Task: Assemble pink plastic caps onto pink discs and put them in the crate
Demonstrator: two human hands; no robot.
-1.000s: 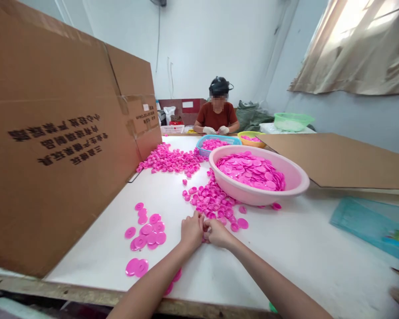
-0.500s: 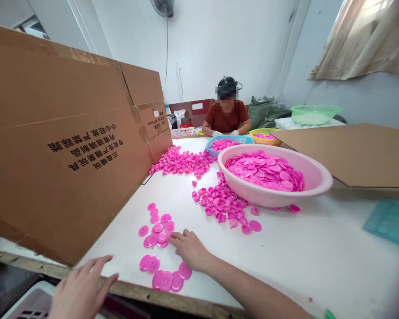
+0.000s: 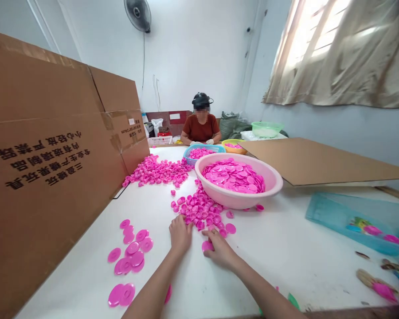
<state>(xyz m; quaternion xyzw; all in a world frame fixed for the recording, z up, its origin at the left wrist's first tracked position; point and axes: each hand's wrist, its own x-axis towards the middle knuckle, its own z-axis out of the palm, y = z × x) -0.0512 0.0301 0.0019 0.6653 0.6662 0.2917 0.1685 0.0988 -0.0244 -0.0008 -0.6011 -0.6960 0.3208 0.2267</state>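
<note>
Head feed, watched from my remote seat. Right hand (image 3: 219, 250) low over the bench (image 3: 269, 248), thumb and forefinger parted around a pink disc (image 3: 206, 246); I cannot tell whether they grip it or it merely lies beneath them. Disc sits in front of the near pile of pink cups (image 3: 199, 208), between both hands. It is round, so I read its long axis as even all ways; broad face turned mostly up.

Left hand (image 3: 180, 235) at the pile's near left edge, fingers close together and pointing away from me, thumb toward the right hand. Whether a cup is in it I cannot tell. Cups lie with mouths every way, several facing up.

Loose pink discs (image 3: 133, 248) at left, faces up, many overlapping, strung in a line running away from the near side.

Edges: cardboard box (image 3: 53, 141) walls the left side; pink basin (image 3: 232, 199) bounds the pile at its far right, cups touching near its base. Cardboard sheet (image 3: 319, 161) slants beyond the basin. Room to move: a white strip between left hand and loose discs, and a wider stretch from right hand out to the teal tray (image 3: 332, 217), the bench's near edge showing at lower right
</note>
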